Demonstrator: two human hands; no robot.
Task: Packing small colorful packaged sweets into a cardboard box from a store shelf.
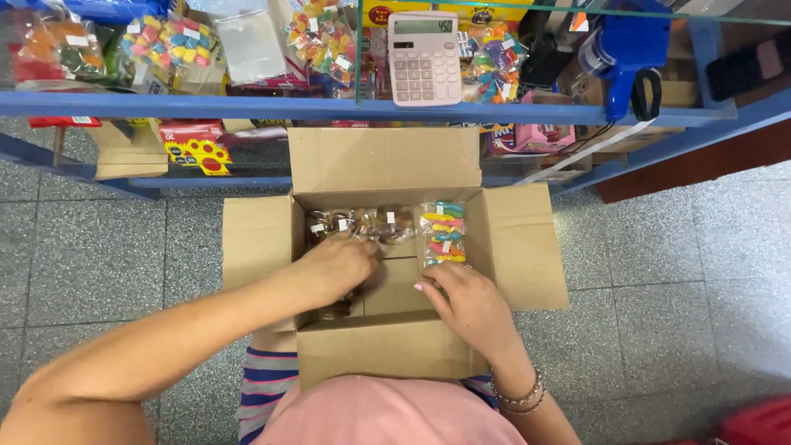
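Left hand (336,265) down inside open cardboard box (255,239), fingers curled over clear bags of brown sweets (375,224) at box's far-left interior; touching them for sure, but closed grasp or mere rest on top: cannot tell. Right hand (470,301) flat and unclenched, fingertips (428,284) pressed on bare cardboard floor, gripping nothing. Bag of bright multicoloured candies (444,233) lay just beyond those fingertips, toward far wall, long axis running away from body, nearly in line with right forearm; right hand clearly nearer to it than left. Brown bags ranged left-to-right along far wall, touching the colourful bag's left edge. Box stood on grey speckled floor (99,264), four flaps splayed. Further out, blue shelf (247,107) with pink calculator (423,58), blue price-label gun (626,49), more candy bags.
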